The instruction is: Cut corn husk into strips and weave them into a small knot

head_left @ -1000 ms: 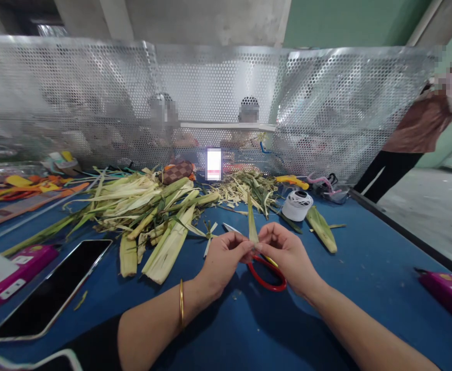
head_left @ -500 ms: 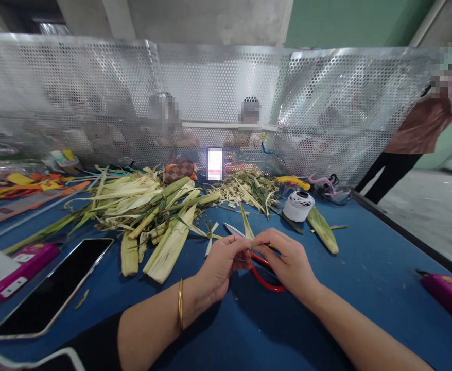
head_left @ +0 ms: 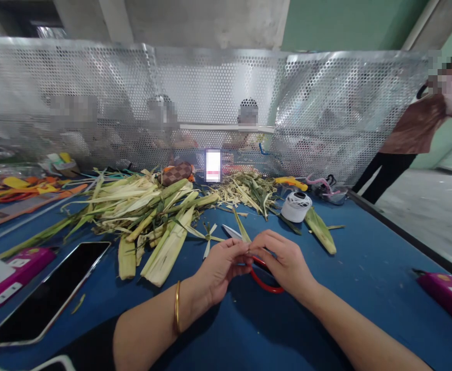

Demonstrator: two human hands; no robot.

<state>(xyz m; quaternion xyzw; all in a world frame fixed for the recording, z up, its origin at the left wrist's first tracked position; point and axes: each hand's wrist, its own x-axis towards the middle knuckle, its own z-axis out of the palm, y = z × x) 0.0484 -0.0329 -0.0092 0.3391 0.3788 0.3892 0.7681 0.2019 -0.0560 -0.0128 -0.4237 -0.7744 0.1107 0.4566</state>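
Green leaf strip [head_left: 242, 227], nearly upright a second ago, now aslant to the left at the fingers [head_left: 237, 249]

One head-worn camera looks forward and down, close over the blue tabletop [head_left: 357, 304], toward the perforated screen [head_left: 214, 77] beyond.
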